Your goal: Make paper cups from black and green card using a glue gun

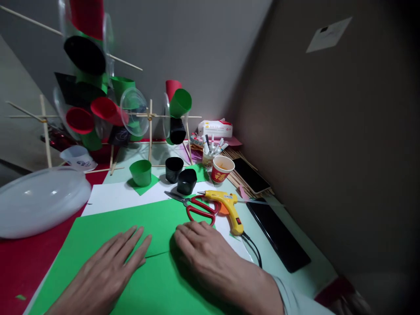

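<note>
A large sheet of green paper (108, 227) lies flat on the table in front of me. My left hand (105, 269) rests flat on it with its fingers stretched out, holding nothing. My right hand (205, 253) lies palm down on the same sheet, its fingers extended and pressing the paper near a fold or edge line. Red-handled scissors (197, 206) lie just beyond my right fingertips. A yellow glue gun (228, 208) lies to their right, its black cord trailing toward me.
A green cup (141, 172), two black cups (180, 175) and a red paper cup (222, 169) stand behind the paper. A stick frame holding coloured cups (98, 100) rises at the back left. A clear plastic lid (39, 199) lies left. A black phone (277, 234) lies right.
</note>
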A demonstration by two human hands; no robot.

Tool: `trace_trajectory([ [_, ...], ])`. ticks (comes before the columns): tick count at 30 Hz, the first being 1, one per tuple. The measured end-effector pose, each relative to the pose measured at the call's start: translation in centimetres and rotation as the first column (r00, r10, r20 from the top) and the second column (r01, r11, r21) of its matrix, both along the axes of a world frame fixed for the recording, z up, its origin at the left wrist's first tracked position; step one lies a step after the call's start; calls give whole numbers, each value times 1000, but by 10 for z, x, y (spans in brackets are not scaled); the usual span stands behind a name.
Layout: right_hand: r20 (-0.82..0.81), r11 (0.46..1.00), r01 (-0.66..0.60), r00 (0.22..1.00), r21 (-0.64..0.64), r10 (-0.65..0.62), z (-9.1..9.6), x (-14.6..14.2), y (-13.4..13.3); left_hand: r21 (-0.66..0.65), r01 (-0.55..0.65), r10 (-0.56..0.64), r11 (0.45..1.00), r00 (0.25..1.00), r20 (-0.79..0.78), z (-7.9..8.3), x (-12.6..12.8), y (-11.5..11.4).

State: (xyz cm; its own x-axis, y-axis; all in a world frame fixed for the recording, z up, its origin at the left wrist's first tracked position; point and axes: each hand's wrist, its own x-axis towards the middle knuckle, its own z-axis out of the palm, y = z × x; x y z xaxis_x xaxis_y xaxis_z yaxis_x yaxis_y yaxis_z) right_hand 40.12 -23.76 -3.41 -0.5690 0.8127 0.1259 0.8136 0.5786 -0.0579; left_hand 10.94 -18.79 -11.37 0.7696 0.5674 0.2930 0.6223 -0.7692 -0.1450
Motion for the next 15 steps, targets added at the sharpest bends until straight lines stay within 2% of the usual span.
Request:
trace_trajectory([
  [2,23,998,-44,999,48,43,-9,-9,2,53,7,-6,999,1000,-19,2,0,-2],
  [5,45,996,-59,997,72,56,-12,-10,6,217,67,-54,974,996,-68,3,0,-1],
  [7,28,995,-64,998,74,62,-12,-8,7,245,52,-31,968,996,-89,0,-4,2],
  [8,15,995,-62,998,75,61,-12,-7,8,249,86,-65,965,994,-89,-3,-7,4],
  [9,5,996,-56,998,73,55,-12,-7,9,230,109,-90,967,992,-94,-6,-12,7],
  [11,-15,998,-32,999,57,33,-12,-6,11,136,31,-19,990,996,-88,-11,-26,13],
  [12,-26,999,-19,999,42,20,-11,-5,12,98,65,-58,993,995,-76,-11,-34,16],
  [15,-79,1000,18,997,-12,-19,-10,-2,14,-44,67,-68,997,997,-20,-2,-56,27],
])
